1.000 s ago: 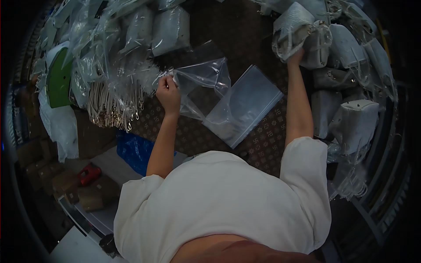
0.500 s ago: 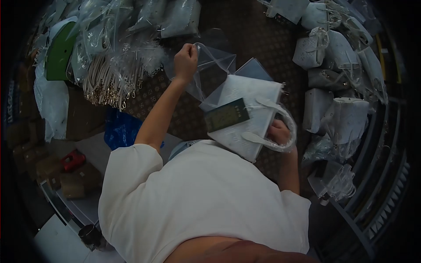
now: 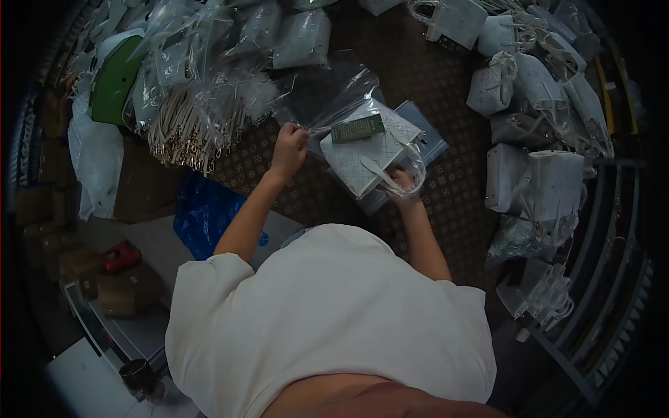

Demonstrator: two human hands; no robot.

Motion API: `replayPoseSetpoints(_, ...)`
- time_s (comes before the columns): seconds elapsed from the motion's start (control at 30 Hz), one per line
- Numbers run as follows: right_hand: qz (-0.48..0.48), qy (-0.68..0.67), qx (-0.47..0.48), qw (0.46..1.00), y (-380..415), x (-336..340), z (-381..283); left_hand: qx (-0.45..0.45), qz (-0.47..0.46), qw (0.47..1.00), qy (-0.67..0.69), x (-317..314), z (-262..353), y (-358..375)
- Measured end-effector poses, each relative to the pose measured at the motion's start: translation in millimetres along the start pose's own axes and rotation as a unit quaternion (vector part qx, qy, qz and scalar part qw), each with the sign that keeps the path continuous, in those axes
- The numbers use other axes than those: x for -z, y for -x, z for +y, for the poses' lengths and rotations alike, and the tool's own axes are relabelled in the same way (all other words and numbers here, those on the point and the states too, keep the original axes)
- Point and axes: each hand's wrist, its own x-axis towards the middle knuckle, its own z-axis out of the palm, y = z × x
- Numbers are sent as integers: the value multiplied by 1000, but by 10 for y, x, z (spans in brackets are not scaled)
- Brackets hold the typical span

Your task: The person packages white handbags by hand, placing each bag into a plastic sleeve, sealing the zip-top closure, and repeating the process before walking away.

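Note:
A white handbag [image 3: 352,161] with two looped handles lies tilted in front of me, a dark green printed tag [image 3: 357,129] on its upper side. My right hand [image 3: 403,182] grips the handbag by its handle end, fingers partly hidden behind the handle. At the left, my left hand [image 3: 291,139] pinches the edge of a clear plastic bag [image 3: 331,83]. The plastic spreads beyond the handbag and overlaps its far end. Under the handbag, bluish flat plastic sleeves [image 3: 426,132] stick out on the right.
Several wrapped white handbags [image 3: 536,181] line the right side. Straps with metal clasps [image 3: 191,129] pile up at the left, near a green panel [image 3: 117,80]. Blue plastic [image 3: 205,212] lies nearer me. The patterned brown table surface [image 3: 446,184] shows around the handbag.
My right hand has carried the handbag away from my body and leftward, to the clear bag's mouth. My left hand has come lower, still pinching the plastic.

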Motion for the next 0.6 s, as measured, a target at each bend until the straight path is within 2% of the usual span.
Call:
replayPoseSetpoints(0.03, 1, -2, 2, 1000, -22, 21, 34, 94, 59, 994, 2, -83, 31, 105)
replayPoseSetpoints(0.07, -17, 115, 76, 990, -48, 37, 80, 187, 118, 975, 4, -162, 58, 202)
replayPoseSetpoints(0.1, -34, 229, 148, 962, -72, 47, 109, 186, 117, 976, 4, -231, 109, 264)
replayPoseSetpoints(0.2, -20, 274, 104, 956, -145, 5, 77, 269, 92, 957, 48, -448, 340, 427)
replayPoseSetpoints(0.23, -20, 274, 103, 956, -80, -125, -22, 270, 91, 957, 48, -451, 454, 441)
replayPoseSetpoints(0.27, -45, 79, 43, 995, -10, -247, -136, 287, 88, 949, 93, -436, 557, 447)
replayPoseSetpoints(0.3, -68, -120, -18, 990, 36, -343, -206, 302, 84, 940, 137, -404, 628, 431)
replayPoseSetpoints(0.33, -66, -121, -17, 990, -40, -253, -85, 301, 82, 940, 137, -368, 602, 393)
replayPoseSetpoints(0.37, -31, 130, 87, 987, -161, -118, 107, 358, 127, 897, 227, -317, 523, 327)
replayPoseSetpoints(0.4, 6, 373, 184, 909, -237, -43, 223, 410, 171, 840, 313, -262, 483, 268)
replayPoseSetpoints(0.43, -3, 422, 229, 877, 37, -369, 84, 386, 176, 865, 270, -139, 551, 166)
replayPoseSetpoints(0.47, -4, 423, 231, 876, 9, -441, 208, 384, 179, 865, 270, -127, 517, 128)
replayPoseSetpoints(0.5, 10, 285, 200, 937, -53, -478, 356, 284, 203, 926, 141, -118, 478, 87)
replayPoseSetpoints(0.53, 26, 139, 163, 976, -51, -541, 436, 176, 220, 959, 8, -98, 476, 52)
replayPoseSetpoints(0.57, 22, 347, 255, 902, 7, -552, 498, 174, 217, 960, 9, -74, 496, 51)
replayPoseSetpoints(0.6, 25, 345, 255, 903, 52, -665, 483, 83, 149, 984, -43, -6, 579, 42)
